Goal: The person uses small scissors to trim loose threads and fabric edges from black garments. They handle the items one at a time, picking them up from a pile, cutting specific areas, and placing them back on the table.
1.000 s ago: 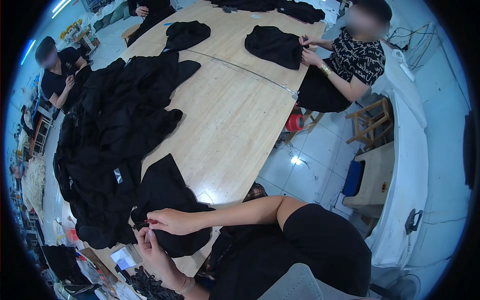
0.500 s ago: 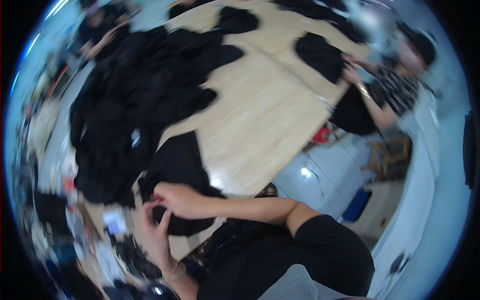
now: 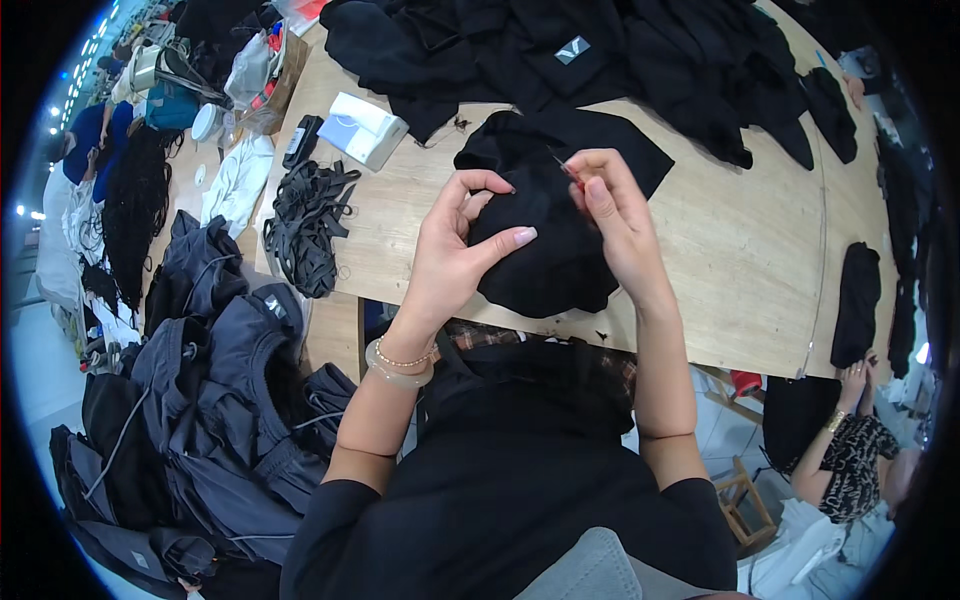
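A small grey sewn-in label (image 3: 572, 49) with a pale mark sits on the heap of black garments (image 3: 620, 60) at the top centre of the frame; it is a slanted rectangle. Left of it, in the upper left, a white box (image 3: 367, 128) with a light blue face lies tilted on the wooden table (image 3: 740, 250), just beside a flat black oblong object (image 3: 301, 141). Further up-left, a clear plastic bag (image 3: 250, 72) rests in an open cardboard box (image 3: 290, 62). No screens or signs show.
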Demonstrator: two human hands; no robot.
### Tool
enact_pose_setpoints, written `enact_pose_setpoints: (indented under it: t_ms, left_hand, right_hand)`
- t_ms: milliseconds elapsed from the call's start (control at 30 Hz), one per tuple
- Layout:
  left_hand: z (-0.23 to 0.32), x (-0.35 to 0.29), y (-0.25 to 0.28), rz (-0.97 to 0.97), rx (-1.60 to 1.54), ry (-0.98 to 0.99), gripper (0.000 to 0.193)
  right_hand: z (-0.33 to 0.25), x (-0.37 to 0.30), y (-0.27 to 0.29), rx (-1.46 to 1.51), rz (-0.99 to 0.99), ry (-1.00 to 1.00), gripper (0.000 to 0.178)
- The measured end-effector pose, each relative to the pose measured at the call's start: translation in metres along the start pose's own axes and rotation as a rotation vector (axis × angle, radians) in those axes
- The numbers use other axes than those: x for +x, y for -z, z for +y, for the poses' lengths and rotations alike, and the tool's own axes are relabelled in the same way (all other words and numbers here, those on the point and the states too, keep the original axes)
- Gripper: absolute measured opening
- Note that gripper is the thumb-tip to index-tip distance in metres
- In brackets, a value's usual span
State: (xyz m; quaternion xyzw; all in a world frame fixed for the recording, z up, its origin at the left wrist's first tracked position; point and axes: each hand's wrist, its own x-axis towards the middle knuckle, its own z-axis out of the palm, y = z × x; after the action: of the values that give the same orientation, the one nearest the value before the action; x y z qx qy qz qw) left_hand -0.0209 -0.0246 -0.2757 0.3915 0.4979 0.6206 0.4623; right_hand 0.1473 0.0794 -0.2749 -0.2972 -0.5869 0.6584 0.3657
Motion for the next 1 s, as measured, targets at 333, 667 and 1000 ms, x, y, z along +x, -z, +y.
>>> enact_pose_setpoints:
  t_ms: [333,667,1000]
  left_hand:
    - [0.024,0.011,0.011,-0.036,-0.113,0.117,0.048]
    - [0.024,0.008,0.013,-0.052,-0.080,0.075,0.048]
    - [0.027,0.005,0.012,-0.033,-0.108,0.056,0.048]
  right_hand:
    - [-0.028,0.021,0.014,-0.567,-0.094,0.349,0.019]
    - [-0.031,0.033,0.005,-0.729,-0.191,0.493,0.018]
    - [-0.026,0.022,0.003,-0.416,0.007,0.370,0.016]
